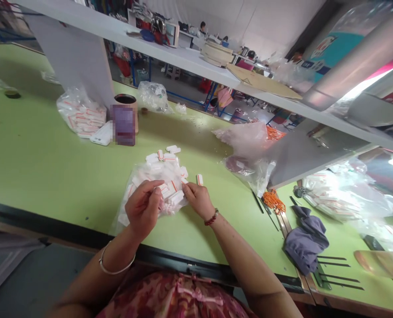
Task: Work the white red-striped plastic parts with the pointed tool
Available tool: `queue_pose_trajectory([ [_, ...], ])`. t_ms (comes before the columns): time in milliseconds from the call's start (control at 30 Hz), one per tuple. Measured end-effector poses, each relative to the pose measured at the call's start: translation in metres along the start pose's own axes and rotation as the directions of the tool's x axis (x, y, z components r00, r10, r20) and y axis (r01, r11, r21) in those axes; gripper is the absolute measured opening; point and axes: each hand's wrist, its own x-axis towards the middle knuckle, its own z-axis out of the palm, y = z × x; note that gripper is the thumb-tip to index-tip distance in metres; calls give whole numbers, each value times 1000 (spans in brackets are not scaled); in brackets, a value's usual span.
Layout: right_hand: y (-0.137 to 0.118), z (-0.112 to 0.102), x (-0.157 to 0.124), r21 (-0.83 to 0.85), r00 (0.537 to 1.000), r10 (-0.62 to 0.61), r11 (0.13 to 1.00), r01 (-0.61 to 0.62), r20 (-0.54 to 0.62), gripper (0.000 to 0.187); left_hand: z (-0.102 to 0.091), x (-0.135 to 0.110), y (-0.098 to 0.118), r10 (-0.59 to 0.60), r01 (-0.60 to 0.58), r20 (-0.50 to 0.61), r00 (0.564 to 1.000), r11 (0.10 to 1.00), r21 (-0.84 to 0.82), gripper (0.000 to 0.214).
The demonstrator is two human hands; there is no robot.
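Note:
My left hand (144,207) is closed, with thumb and index finger pinched together over a clear plastic bag (120,216). What sits in the pinch is too small to make out. My right hand (199,199) is closed at the bag's right side, and its fingertips grip a small white piece, mostly hidden. Small white pieces with orange-red stripes (170,189) lie in and on the bag between my hands. Several more loose white pieces (169,157) are scattered just behind it. One striped piece (199,179) lies apart, behind my right hand.
Left at the back are a filled bag of white pieces (84,115), a white phone-like object (102,134) and a cup (130,102). On the right lie orange plastic pieces (274,202), black sticks (257,202) and a grey-purple cloth (307,238). A shelf (183,55) spans above the green table (51,176).

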Motion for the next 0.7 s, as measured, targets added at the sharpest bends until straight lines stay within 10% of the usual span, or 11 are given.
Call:
queue_pose_trajectory([
  [133, -49, 6, 33, 180, 992, -111, 976, 120, -60, 47, -15, 13, 24, 105, -89, -184, 977, 992, 94, 16],
  [333, -82, 20, 64, 128, 971, -218, 970, 205, 97, 48, -40, 29, 33, 44, -22, -109, 993, 981, 191, 18],
  [533, -85, 5, 58, 302, 969, -249, 923, 237, 0, 44, -61, 49, 35, 165, -122, -249, 954, 976, 178, 16],
  [700, -30, -24, 43, -180, 966, -255, 949, 260, 51, 41, -69, 45, 18, 53, -13, -203, 978, 981, 194, 17],
])
